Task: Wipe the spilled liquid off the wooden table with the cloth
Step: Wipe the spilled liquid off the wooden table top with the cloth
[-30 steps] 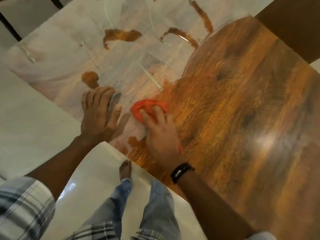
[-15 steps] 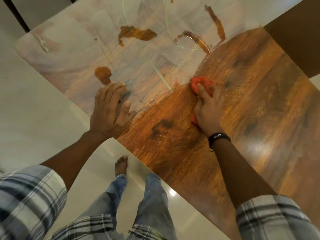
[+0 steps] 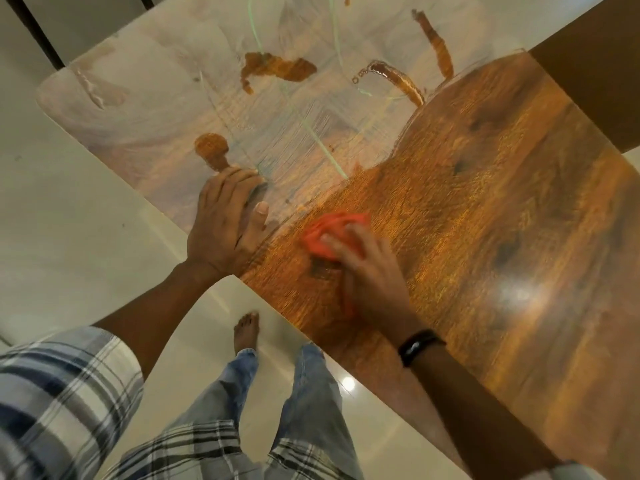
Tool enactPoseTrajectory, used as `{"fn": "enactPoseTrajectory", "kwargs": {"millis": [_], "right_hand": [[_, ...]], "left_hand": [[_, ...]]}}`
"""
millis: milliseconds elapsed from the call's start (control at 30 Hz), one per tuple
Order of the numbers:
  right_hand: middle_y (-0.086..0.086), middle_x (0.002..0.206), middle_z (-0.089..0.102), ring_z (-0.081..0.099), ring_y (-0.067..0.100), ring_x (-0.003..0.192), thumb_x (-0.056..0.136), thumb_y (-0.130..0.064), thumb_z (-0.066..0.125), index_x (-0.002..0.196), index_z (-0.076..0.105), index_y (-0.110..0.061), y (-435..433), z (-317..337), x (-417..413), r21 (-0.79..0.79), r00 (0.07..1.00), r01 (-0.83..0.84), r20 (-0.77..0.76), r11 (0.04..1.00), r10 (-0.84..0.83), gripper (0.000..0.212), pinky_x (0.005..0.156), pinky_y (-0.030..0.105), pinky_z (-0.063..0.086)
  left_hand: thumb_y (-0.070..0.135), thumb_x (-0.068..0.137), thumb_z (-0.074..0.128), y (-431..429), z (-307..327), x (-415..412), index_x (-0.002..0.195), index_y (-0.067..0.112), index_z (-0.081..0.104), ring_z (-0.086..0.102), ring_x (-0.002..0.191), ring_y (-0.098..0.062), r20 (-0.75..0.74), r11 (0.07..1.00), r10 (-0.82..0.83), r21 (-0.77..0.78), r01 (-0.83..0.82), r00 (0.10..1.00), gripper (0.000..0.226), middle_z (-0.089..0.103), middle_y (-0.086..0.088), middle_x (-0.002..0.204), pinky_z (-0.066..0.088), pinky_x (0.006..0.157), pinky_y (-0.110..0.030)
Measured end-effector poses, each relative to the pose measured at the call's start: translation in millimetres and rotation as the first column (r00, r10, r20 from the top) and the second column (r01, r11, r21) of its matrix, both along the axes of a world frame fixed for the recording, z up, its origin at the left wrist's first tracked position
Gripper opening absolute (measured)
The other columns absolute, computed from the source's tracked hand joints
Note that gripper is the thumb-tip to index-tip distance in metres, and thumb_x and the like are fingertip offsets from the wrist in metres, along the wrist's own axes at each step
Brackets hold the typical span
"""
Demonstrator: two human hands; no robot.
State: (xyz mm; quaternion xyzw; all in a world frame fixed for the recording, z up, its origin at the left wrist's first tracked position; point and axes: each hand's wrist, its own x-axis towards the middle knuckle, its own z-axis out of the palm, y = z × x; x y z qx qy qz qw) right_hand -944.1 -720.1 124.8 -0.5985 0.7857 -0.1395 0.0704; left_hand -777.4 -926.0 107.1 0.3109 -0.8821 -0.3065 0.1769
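Note:
A glossy wooden table (image 3: pixel 502 188) runs diagonally through the view. Its far left half is pale with glare and streaks. Spilled liquid shows there as darker patches (image 3: pixel 280 69), a round blot (image 3: pixel 211 147) and two curved streaks (image 3: pixel 398 79). My right hand (image 3: pixel 370 268) presses a crumpled orange-red cloth (image 3: pixel 327 233) flat on the wood near the table's front edge; it is blurred with motion. My left hand (image 3: pixel 225 216) lies flat on the tabletop just left of the cloth, fingers together, holding nothing.
The table's near edge runs from upper left to lower right over a pale tiled floor (image 3: pixel 69 237). My legs in jeans and a bare foot (image 3: pixel 246 329) stand beside it. A dark brown panel (image 3: pixel 595 74) stands at the upper right.
My right hand swept the cloth away to the upper right, then back toward the near edge beside my left hand. The left hand stayed planted.

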Motion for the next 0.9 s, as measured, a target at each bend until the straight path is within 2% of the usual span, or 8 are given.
{"fn": "enactPoseTrajectory", "kwargs": {"millis": [100, 167, 333, 467, 533, 600, 767, 900], "right_hand": [[0.013, 0.144, 0.042, 0.041, 0.034, 0.113, 0.095, -0.01, 0.052, 0.138, 0.055, -0.033, -17.8, 7.5, -75.2, 0.033, 0.913, 0.405, 0.035, 0.914, -0.406, 0.049, 0.092, 0.049, 0.046], [0.013, 0.145, 0.04, 0.04, 0.034, 0.116, 0.098, -0.017, 0.05, 0.138, 0.055, -0.032, -34.5, 12.4, -81.8, 0.039, 0.866, 0.498, 0.034, 0.866, -0.499, 0.043, 0.096, 0.051, 0.043], [0.009, 0.141, 0.04, 0.045, 0.03, 0.117, 0.096, -0.017, 0.046, 0.137, 0.053, -0.028, -34.1, 8.4, 48.0, -0.007, 0.995, 0.09, 0.032, 0.996, -0.09, 0.043, 0.091, 0.043, 0.051], [0.006, 0.147, 0.041, 0.048, 0.03, 0.118, 0.091, -0.014, 0.057, 0.14, 0.05, -0.03, -6.5, 8.6, 85.3, 0.105, 0.922, -0.382, 0.117, 0.918, 0.37, 0.052, 0.09, 0.043, 0.05], [0.005, 0.145, 0.044, 0.048, 0.028, 0.118, 0.101, -0.025, 0.047, 0.138, 0.054, -0.031, -15.5, 11.1, 48.3, 0.089, 0.91, -0.407, 0.123, 0.909, 0.395, 0.038, 0.091, 0.04, 0.048], [0.01, 0.142, 0.049, 0.05, 0.031, 0.112, 0.104, -0.027, 0.031, 0.135, 0.059, -0.028, -33.1, 11.8, -7.3, 0.052, 0.963, -0.261, 0.077, 0.964, 0.257, 0.042, 0.088, 0.038, 0.047], [0.012, 0.152, 0.035, 0.04, 0.035, 0.129, 0.098, -0.012, 0.048, 0.14, 0.054, -0.033, -77.9, 16.5, -170.3, 0.067, 0.941, 0.332, 0.039, 0.941, -0.335, 0.047, 0.106, 0.043, 0.039], [0.014, 0.154, 0.033, 0.038, 0.034, 0.127, 0.099, -0.018, 0.047, 0.143, 0.051, -0.031, -106.1, 21.1, -161.9, 0.057, 0.897, 0.442, -0.018, 0.895, -0.441, 0.046, 0.101, 0.036, 0.037]], "left_hand": [[0.042, 0.101, 0.03, 1.0, -1.6, 0.4, 0.133, 0.004, 0.056, 0.043, 0.14, -0.034, 0.001, 1.0, -0.009, 0.002, 0.009, 1.0, 0.056, 0.055, -0.015, 0.141, 0.028, 0.116, -0.056], [0.041, 0.102, 0.03, 1.9, -2.1, 0.6, 0.134, 0.004, 0.056, 0.042, 0.14, -0.033, 0.0, 1.0, -0.01, 0.003, 0.01, 1.0, 0.056, 0.055, -0.015, 0.142, 0.028, 0.117, -0.055], [0.039, 0.101, 0.031, 2.4, -0.6, 0.1, 0.135, 0.004, 0.055, 0.041, 0.142, -0.032, -0.021, 1.0, 0.0, 0.013, 0.0, 1.0, 0.055, 0.054, -0.015, 0.143, 0.028, 0.117, -0.056], [0.039, 0.101, 0.031, 2.1, -1.7, -0.1, 0.136, 0.004, 0.055, 0.04, 0.142, -0.032, -0.052, 1.0, 0.005, 0.02, -0.003, 0.999, 0.055, 0.054, -0.015, 0.142, 0.029, 0.117, -0.057], [0.043, 0.103, 0.029, 1.2, -4.6, -0.4, 0.137, 0.005, 0.054, 0.039, 0.142, -0.031, -0.063, 1.0, 0.002, 0.018, -0.001, 0.998, 0.057, 0.053, -0.015, 0.143, 0.028, 0.118, -0.055], [0.048, 0.104, 0.025, 1.3, -7.3, 0.9, 0.137, 0.006, 0.053, 0.039, 0.142, -0.029, -0.065, 1.0, 0.012, 0.023, -0.011, 0.998, 0.061, 0.053, -0.014, 0.143, 0.027, 0.119, -0.052], [0.048, 0.104, 0.026, -0.6, -9.9, -0.1, 0.138, 0.007, 0.052, 0.037, 0.143, -0.029, -0.028, 1.0, 0.012, 0.022, -0.012, 1.0, 0.059, 0.052, -0.013, 0.145, 0.026, 0.121, -0.05], [0.039, 0.102, 0.033, -0.6, -8.7, 0.2, 0.138, 0.005, 0.053, 0.036, 0.144, -0.029, -0.008, 1.0, 0.016, 0.008, -0.016, 1.0, 0.053, 0.052, -0.013, 0.145, 0.024, 0.121, -0.044]]}}
